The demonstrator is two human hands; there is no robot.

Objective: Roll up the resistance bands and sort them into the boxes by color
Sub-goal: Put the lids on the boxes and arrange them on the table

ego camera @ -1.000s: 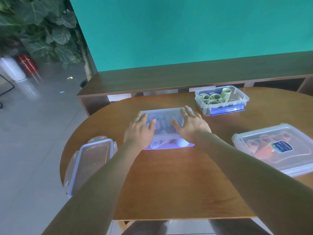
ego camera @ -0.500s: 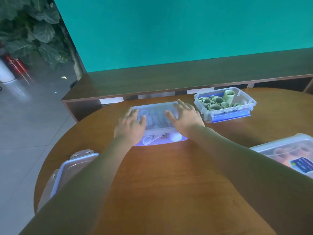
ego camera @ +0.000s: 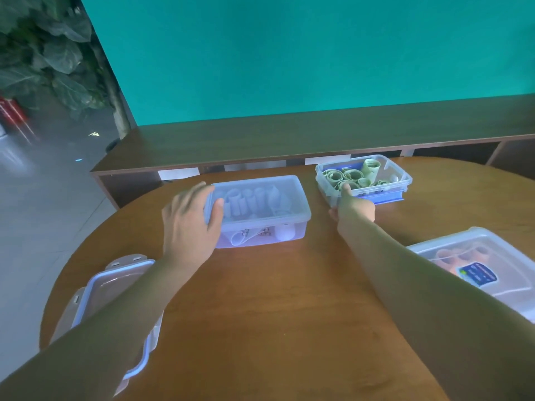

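Note:
A clear lidded box of pale blue rolled bands (ego camera: 260, 215) stands mid-table. My left hand (ego camera: 189, 224) holds its left end, thumb on the lid and fingers over the far left edge. To the right, an open clear box (ego camera: 402, 178) holds several green rolled bands (ego camera: 350, 175). My right hand (ego camera: 354, 208) grips this box at its near left corner, with one finger up on the rim; the other fingers are hidden behind the hand. A third lidded box with orange bands (ego camera: 489, 256) lies at the right edge.
A loose clear lid with a blue seal (ego camera: 115, 285) lies at the table's near left, partly under my left forearm. A low wooden shelf (ego camera: 289, 143) runs behind the round table (ego camera: 275, 299), against a teal wall. Plants stand far left.
Both hands have left the top of the blue-band box's lid. The left hand slid to the box's left end; the right hand moved right to the green-band box.

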